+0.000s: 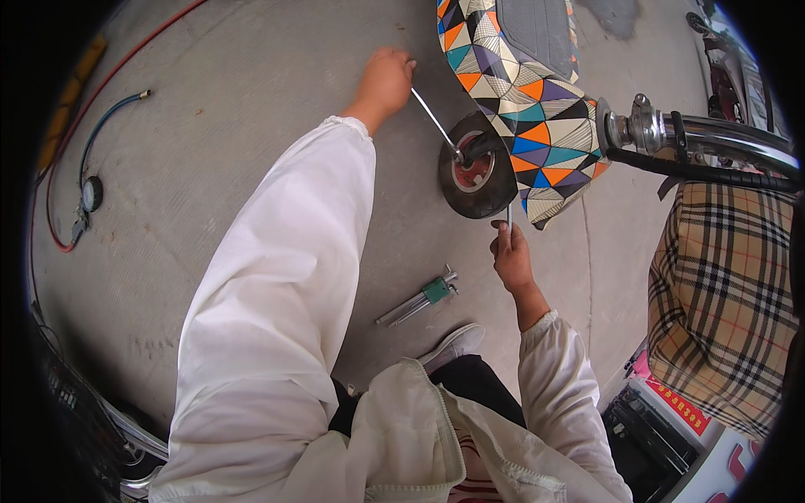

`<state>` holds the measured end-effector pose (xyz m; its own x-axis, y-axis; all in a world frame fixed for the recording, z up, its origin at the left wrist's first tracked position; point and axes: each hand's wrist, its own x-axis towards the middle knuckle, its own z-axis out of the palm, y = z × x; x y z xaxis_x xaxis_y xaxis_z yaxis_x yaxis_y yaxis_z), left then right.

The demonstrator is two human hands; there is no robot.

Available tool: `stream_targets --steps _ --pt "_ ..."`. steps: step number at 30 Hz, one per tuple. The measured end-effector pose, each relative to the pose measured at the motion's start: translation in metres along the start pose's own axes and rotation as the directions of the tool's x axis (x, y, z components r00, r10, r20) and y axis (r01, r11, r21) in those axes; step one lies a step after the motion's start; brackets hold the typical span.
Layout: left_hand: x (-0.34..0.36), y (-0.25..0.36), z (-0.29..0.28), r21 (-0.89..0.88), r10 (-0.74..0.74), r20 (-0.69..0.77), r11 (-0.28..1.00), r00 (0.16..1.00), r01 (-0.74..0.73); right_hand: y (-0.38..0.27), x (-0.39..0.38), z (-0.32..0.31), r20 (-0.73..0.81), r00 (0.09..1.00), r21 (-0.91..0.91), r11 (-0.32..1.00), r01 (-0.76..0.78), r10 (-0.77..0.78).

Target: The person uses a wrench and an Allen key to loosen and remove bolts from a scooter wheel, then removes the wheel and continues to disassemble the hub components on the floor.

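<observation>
My left hand is closed around the end of a long silver wrench. The wrench's other end sits at the axle in the middle of a small wheel with a black tyre and a red rim. My right hand is closed on a thin silver tool standing up beside the tyre. The far end of that tool is hidden behind the wheel. Over the wheel lies the scooter's body, covered in a colourful triangle pattern with a grey foot mat on top.
On the concrete floor lies a hex key set with a green holder, near my shoe. A red hose with a round gauge runs along the left. At right are a chrome tube and a plaid cover.
</observation>
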<state>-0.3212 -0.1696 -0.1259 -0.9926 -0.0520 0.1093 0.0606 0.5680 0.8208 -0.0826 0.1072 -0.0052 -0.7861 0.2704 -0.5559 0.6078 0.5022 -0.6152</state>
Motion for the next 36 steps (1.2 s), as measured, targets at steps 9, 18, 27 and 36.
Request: stream_targets --steps 9,18,27,36 --pt "-0.047 0.03 -0.035 0.068 0.536 0.547 0.737 0.643 -0.672 0.014 0.005 0.009 -0.063 0.995 -0.063 0.994 -0.085 0.081" --pt "-0.075 0.054 -0.058 0.139 0.224 0.734 0.875 0.641 -0.465 0.01 0.016 0.012 -0.111 0.992 -0.06 0.997 0.05 -0.057" --pt "-0.11 0.014 -0.051 0.041 -0.071 0.579 0.997 0.812 0.058 -0.043 0.0 -0.019 0.047 0.967 0.061 0.966 -0.253 0.25" --pt "-0.155 0.054 -0.012 -0.264 -0.279 0.757 0.696 0.591 0.668 -0.05 -0.023 -0.02 -0.011 0.957 0.162 0.945 -0.284 0.29"
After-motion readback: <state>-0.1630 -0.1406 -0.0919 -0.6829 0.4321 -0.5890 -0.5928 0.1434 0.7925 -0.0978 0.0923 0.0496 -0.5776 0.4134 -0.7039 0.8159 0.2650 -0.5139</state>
